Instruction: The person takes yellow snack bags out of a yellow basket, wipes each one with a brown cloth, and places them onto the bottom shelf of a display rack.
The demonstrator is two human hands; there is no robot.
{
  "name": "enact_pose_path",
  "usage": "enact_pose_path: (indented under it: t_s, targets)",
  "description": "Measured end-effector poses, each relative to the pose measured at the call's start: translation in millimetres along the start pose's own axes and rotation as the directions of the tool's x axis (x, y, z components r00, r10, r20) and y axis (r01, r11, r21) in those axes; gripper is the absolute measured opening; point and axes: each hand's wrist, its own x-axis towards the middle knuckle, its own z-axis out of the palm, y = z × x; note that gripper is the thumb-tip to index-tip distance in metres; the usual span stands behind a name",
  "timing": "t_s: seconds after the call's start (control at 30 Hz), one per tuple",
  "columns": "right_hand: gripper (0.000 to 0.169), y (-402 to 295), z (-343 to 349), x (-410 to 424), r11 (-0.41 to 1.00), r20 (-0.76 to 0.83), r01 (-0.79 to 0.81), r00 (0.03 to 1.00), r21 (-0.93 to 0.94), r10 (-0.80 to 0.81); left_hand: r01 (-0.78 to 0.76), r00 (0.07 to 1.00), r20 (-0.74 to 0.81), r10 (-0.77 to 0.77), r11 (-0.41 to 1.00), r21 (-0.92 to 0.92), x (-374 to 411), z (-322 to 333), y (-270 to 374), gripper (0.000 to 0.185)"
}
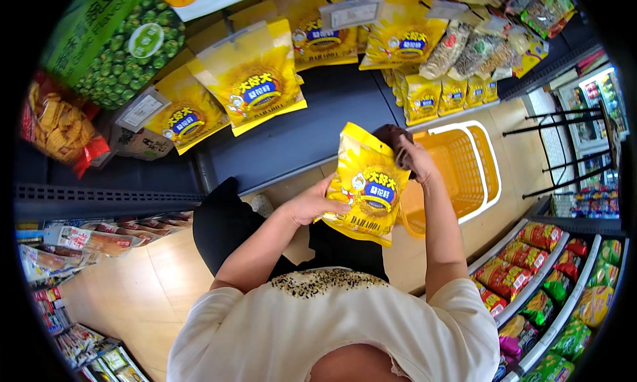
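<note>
A yellow bag of sunflower seeds (371, 188) is tilted in front of my body, its printed front facing up. My left hand (314, 204) grips its lower left edge, thumb across the front. A bunched dark brown cloth (389, 134) is held in my right hand (417, 159) against the upper right corner of the bag. The fingers of that hand are partly hidden by the cloth. Matching yellow bags (259, 83) hang from hooks above a dark blue shelf (318, 108).
An orange plastic basket (448, 158) with a white handle rests on the tiled floor (149, 277) at the right. Racks of snack bags (522, 262) stand lower right. Packaged foods (94, 238) line the left. A black metal-legged stool (562, 148) is at far right.
</note>
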Motion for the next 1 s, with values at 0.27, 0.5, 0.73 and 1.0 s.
enact_pose_path:
  t_s: [0.27,0.5,0.73,1.0]
  targets:
    - [0.041,-8.5,127.6,-83.0,0.335,0.087,0.057,0.912,0.94,-0.401,-0.058,0.994,-0.092,0.055,0.998,-0.031,7.6,7.2,0.3,0.065]
    - [0.04,-45.3,138.9,-81.9,0.554,-0.028,0.172,0.966,0.815,-0.258,-0.345,0.724,-0.072,0.686,0.45,0.824,27.4,1.0,-8.1,0.073]
    - [0.03,-25.0,156.0,-77.2,0.693,-0.095,0.661,0.7,-0.289,-0.707,-0.27,0.948,-0.198,0.25,0.959,-0.084,31.8,37.2,-19.2,0.062]
    - [0.06,5.5,175.3,-105.7,-0.081,0.438,0.627,0.439,-0.774,-0.784,-0.267,0.869,0.101,0.484,0.287,0.92,39.5,-18.1,-37.3,0.051]
